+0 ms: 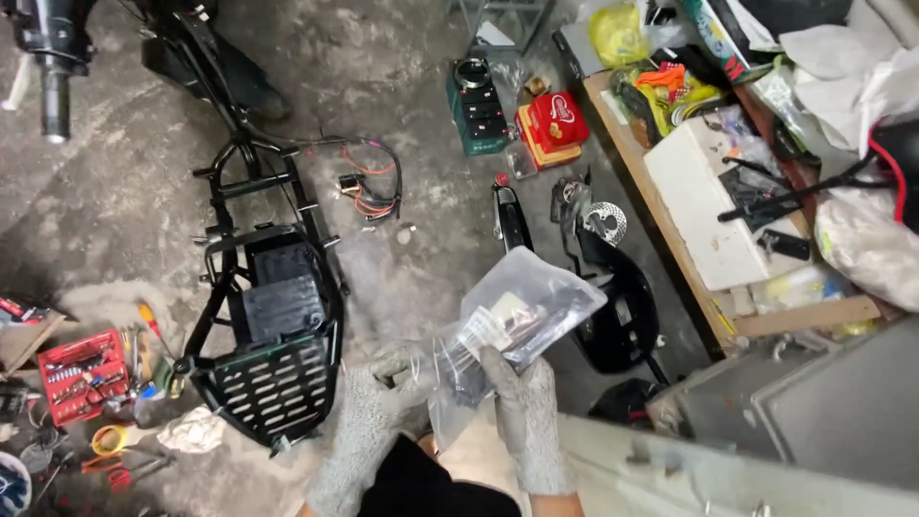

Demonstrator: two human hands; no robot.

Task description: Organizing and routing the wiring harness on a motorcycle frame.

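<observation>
Above the concrete floor (421, 258), both gloved hands held a clear plastic bag (517, 311) of small parts: the right hand (525, 421) closed around its middle, the left hand (369, 421) pinching its lower edge.

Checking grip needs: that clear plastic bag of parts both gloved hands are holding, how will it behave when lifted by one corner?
The clear plastic bag looks thin and creased, so probably floppy. Dark parts show inside; they would likely slide toward the low end. The left hand and right hand wear knit gloves, so the smooth film may slip.
</observation>
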